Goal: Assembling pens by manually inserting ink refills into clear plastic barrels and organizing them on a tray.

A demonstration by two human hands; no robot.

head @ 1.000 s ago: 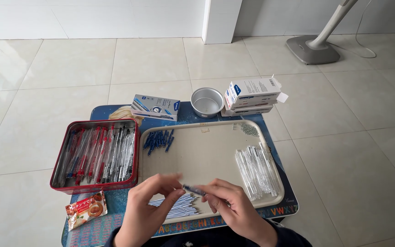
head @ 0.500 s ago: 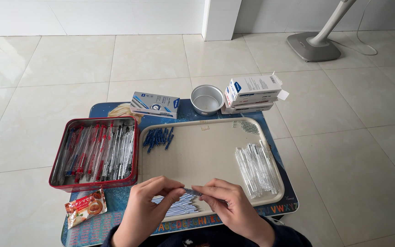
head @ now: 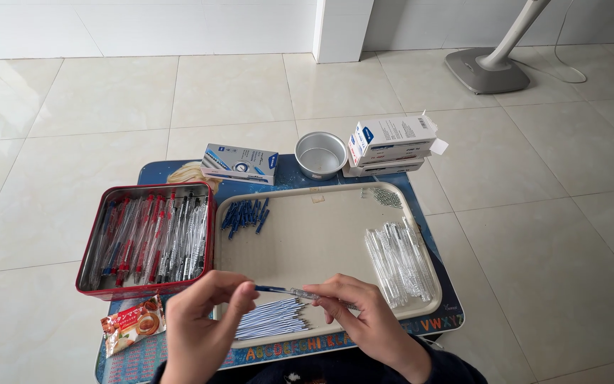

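Blue-tipped pen [head: 286, 291] spans both hands' grips.

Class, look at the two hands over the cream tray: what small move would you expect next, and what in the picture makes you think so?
Probably sliding the two parts fully together. The left hand pinches the blue end of a partly assembled pen while the right hand holds its clear barrel. On the tray lie separate heaps of blue caps, clear barrels and refills, and the red tin holds finished pens.
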